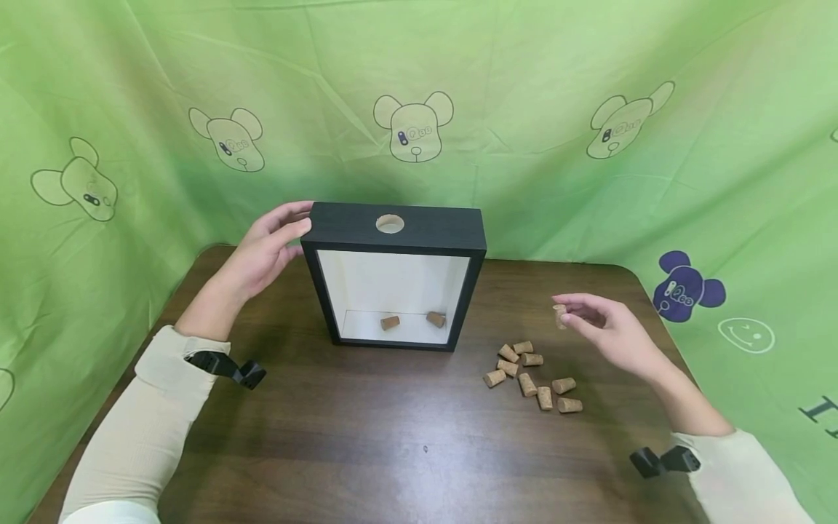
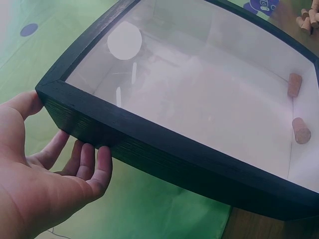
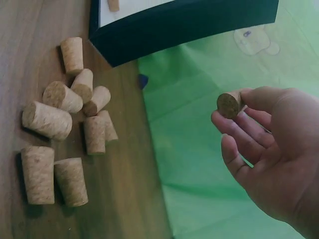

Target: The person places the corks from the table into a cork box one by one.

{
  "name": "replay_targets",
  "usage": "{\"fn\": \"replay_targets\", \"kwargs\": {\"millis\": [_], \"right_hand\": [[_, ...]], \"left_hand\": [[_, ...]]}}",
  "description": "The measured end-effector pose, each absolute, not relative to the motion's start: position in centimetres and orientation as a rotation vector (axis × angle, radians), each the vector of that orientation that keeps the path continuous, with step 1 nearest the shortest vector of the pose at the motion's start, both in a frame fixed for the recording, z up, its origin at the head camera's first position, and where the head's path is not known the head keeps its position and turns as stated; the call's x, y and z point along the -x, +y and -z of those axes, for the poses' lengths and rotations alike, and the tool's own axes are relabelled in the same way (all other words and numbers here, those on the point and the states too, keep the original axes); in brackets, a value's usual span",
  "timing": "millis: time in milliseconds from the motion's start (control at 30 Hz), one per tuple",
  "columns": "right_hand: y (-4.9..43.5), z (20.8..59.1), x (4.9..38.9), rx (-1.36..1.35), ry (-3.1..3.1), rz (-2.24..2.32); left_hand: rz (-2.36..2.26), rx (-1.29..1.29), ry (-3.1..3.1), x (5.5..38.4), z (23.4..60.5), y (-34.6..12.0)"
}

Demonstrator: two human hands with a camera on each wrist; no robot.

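A black shadow box frame point(image 1: 396, 227) with a clear front and a round hole point(image 1: 390, 223) in its top stands upright on the table. My left hand point(image 1: 260, 251) grips its upper left corner, the thumb at the edge and the fingers along the side point(image 2: 103, 169). Inside, two corks point(image 1: 390, 322) lie on the white floor. To the right of the box, my right hand point(image 1: 612, 331) pinches a cork point(image 3: 229, 105) between thumb and fingers, held above the table. Several loose corks point(image 1: 527, 384) lie scattered between the box and this hand.
The brown wooden table point(image 1: 366, 437) ends at a rounded far right corner. A green cloth point(image 1: 537, 160) printed with bear heads hangs behind and around it. Each wrist wears a small black camera mount point(image 1: 225, 367).
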State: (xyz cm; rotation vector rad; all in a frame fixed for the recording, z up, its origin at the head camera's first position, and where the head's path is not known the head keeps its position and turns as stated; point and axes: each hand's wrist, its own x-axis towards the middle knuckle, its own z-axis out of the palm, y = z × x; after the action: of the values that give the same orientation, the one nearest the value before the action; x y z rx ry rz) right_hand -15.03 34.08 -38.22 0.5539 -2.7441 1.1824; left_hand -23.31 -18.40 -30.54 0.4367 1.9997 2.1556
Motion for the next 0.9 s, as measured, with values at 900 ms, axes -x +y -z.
{"fn": "replay_targets", "kwargs": {"millis": [900], "right_hand": [[29.9,29.2,16.4,-0.668,-2.555,-1.294]], "left_hand": [[-2.147,-0.427,2.005,23.4,30.6,-18.4]]}}
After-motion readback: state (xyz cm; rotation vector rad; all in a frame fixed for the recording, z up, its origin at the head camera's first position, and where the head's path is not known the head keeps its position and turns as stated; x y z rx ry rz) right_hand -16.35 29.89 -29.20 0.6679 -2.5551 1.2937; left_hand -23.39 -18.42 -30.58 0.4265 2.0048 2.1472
